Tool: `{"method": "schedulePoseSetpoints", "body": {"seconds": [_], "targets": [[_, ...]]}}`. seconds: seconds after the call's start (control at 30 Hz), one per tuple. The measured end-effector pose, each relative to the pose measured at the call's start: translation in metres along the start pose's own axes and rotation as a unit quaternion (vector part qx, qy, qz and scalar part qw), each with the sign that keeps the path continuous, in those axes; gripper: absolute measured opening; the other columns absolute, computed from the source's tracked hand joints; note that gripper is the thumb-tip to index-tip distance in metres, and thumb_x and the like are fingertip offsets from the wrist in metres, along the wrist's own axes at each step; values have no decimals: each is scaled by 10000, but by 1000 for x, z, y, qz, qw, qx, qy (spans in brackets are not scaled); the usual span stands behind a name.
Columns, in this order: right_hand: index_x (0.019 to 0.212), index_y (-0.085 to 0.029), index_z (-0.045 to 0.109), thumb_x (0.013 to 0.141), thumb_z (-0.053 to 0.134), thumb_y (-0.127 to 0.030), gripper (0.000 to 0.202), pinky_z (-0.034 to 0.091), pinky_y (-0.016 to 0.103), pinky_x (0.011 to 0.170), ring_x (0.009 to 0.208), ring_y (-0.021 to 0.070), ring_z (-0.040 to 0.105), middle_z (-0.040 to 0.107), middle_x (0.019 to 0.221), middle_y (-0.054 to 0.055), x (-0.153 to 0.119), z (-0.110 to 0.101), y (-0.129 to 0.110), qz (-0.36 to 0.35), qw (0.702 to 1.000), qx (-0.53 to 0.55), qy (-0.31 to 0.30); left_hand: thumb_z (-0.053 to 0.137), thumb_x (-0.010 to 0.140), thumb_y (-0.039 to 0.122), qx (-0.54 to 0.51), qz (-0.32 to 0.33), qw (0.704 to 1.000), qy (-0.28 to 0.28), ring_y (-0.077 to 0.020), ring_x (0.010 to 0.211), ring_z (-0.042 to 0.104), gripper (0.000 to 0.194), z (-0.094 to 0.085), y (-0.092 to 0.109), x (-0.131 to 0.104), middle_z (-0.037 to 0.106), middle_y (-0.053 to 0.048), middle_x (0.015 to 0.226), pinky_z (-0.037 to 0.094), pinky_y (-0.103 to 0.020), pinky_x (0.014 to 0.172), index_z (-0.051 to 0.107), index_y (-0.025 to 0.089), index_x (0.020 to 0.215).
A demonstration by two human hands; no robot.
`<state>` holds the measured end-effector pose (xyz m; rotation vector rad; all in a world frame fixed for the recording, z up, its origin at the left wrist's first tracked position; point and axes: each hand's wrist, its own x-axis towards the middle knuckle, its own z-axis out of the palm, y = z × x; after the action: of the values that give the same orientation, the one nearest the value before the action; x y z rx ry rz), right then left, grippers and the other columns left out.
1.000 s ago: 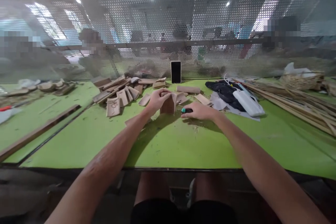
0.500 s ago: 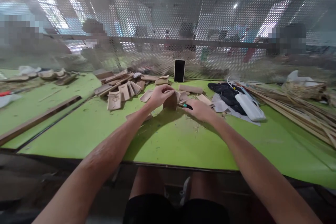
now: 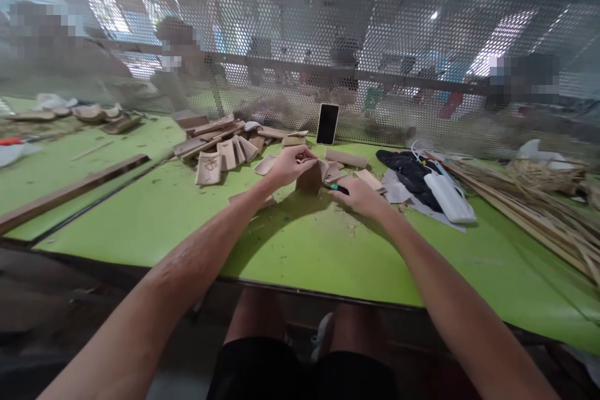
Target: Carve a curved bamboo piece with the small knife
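My left hand (image 3: 293, 165) has its fingers closed over the top edge of a brown curved bamboo piece (image 3: 309, 182), which stands upright on the green table (image 3: 300, 244). Just to the right, my right hand (image 3: 360, 195) is wrapped round a knife (image 3: 338, 189) with a black and teal handle. Its blade end points left, toward the lower right side of the piece; whether it touches cannot be made out. Light shavings (image 3: 352, 229) lie below my right hand. A flat bamboo piece (image 3: 239, 199) lies partly hidden behind my left forearm.
A pile of bamboo pieces (image 3: 209, 167) lies at the back left. A phone (image 3: 327, 124) leans against the mesh screen (image 3: 281, 75). Black gloves (image 3: 405, 170) and a white power bank-like block (image 3: 450, 199) sit to the right, near long bamboo strips (image 3: 515, 212). People sit beyond the mesh.
The camera view has tilted slightly. Both hands keep their hold, the left on the bamboo piece and the right on the knife, with little visible movement relative to the table.
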<state>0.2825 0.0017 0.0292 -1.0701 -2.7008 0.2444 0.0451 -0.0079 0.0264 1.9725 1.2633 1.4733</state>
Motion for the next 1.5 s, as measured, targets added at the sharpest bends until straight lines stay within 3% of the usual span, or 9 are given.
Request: {"method": "schedulePoseSetpoints", "body": {"seconds": [0.17,0.43,1.03,1.5], "targets": [[851,-163,643,977,528,-407,297,350,310,660,751,211,565,669,861,108,3,9,1,-1,999,-37,3,668,840,281,-6,-2,1000,3,-161,759,645,131,0,-1,0,729,-77,853,503,-289,704,697,154,835],[806,-165,615,989,505,-416,329,332,310,640,702,193,526,638,815,97,2,4,-7,10,999,-37,-15,674,841,310,2,-11,1000,-5,-166,764,647,161,-2,4,-1,732,-84,883,505,-293,703,695,150,836],[814,-172,642,980,515,-445,344,334,303,633,709,192,543,672,833,98,5,7,-6,4,999,-35,-20,696,808,363,-16,-12,1000,-11,-154,741,630,212,-3,-2,-2,730,-77,838,476,-265,661,674,153,834],[747,-178,610,980,531,-426,350,321,315,624,660,180,513,622,762,80,7,8,-10,1,998,-42,-41,718,804,377,-12,-15,1000,-5,-127,647,561,220,-5,-14,-1,652,-21,700,428,-241,599,703,164,854]]}}
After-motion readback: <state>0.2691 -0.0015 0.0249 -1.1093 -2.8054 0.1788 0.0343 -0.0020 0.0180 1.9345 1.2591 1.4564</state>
